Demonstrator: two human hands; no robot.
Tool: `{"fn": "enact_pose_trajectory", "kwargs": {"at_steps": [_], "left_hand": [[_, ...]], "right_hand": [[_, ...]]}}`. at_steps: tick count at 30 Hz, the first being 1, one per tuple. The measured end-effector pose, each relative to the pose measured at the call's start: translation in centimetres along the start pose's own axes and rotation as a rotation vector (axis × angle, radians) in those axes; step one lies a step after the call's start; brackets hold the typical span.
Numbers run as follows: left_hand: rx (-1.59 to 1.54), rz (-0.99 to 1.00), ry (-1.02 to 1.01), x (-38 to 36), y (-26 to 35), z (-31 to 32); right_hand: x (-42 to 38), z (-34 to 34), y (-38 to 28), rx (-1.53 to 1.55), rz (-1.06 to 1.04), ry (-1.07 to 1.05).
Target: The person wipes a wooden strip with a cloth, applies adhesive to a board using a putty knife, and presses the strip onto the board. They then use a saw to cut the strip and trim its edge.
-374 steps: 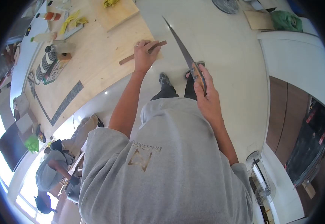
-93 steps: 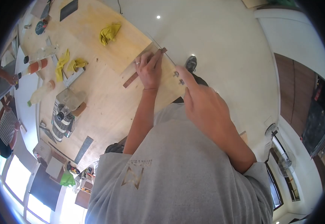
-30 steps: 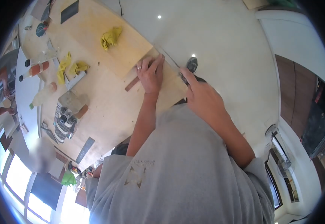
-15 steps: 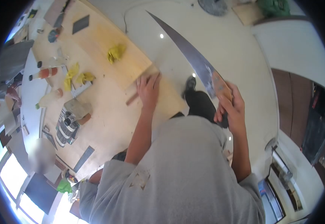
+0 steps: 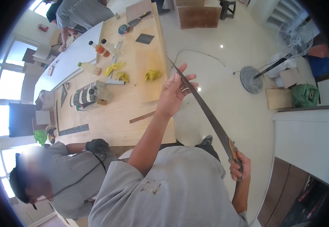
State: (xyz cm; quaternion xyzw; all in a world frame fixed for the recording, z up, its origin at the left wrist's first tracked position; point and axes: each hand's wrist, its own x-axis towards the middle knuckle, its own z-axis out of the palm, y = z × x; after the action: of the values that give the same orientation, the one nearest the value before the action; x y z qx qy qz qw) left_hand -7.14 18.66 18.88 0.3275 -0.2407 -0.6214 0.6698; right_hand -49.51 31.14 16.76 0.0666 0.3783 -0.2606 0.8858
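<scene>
My right hand (image 5: 240, 167) is wrapped around the wooden handle of a hand saw (image 5: 212, 113), low at the right. The saw's long, tapering blade slants up and to the left, its toothed edge facing left. Close to the narrow end of the blade is my left hand (image 5: 175, 92), palm turned up and fingers spread, with the blade crossing over the fingers. Below that hand, the wooden workbench (image 5: 134, 132) carries a thin brown wood strip (image 5: 142, 117). A crumpled yellow cloth (image 5: 153, 75) lies on the pale board just left of my left hand.
Bottles (image 5: 89, 68), a metal ruler (image 5: 73, 129) and a putty knife (image 5: 139, 19) lie on the bench. A person in a dark glove (image 5: 97, 145) sits at the lower left; another leans over the white table (image 5: 73, 49). A standing fan (image 5: 252, 79) and cable occupy the floor.
My left hand has left the board's edge and risen to the blade's tip, palm up. The saw has turned edge-on and my right hand is lower. The view has swung, bringing a seated person in.
</scene>
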Motion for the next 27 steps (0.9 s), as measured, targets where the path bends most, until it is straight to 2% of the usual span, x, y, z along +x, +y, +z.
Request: {"fn": "enact_pose_trajectory", "kwargs": {"at_steps": [3,6,7,10,13,17,22,24,25,27], "left_hand": [[0.072,0.031,-0.021,1.1,-2.2,3.4],[0.107,0.004,0.058,1.9,-3.5,7.1],[0.085,0.014,0.069,2.4,-4.1,8.3],[0.033,0.029,0.111,3.3,-5.6,11.2],[0.014,0.054,0.161,4.2,-6.5,13.7],[-0.024,0.058,0.178,5.1,-7.7,14.6],[-0.075,0.053,0.234,6.1,-8.1,14.1],[-0.137,0.071,0.277,6.8,-8.0,13.1],[-0.172,0.086,0.307,7.1,-7.7,12.3],[-0.275,0.105,0.287,8.9,-7.3,7.7]], "right_hand": [[-4.2,2.1,-1.9,0.170,0.126,-0.088],[-9.2,1.8,-4.1,0.197,0.128,-0.331],[-10.4,2.3,-5.0,0.287,0.187,-0.521],[-14.3,5.3,-7.3,0.309,0.148,-0.492],[-15.9,5.9,-9.3,0.295,0.182,-0.619],[-16.9,7.1,-10.9,0.326,0.186,-0.559],[-15.5,7.6,-12.7,0.342,0.200,-0.593],[-13.6,6.7,-13.9,0.345,0.226,-0.675],[-12.4,5.9,-14.7,0.344,0.249,-0.708],[-9.5,4.0,-16.9,0.221,0.190,-0.641]]}}
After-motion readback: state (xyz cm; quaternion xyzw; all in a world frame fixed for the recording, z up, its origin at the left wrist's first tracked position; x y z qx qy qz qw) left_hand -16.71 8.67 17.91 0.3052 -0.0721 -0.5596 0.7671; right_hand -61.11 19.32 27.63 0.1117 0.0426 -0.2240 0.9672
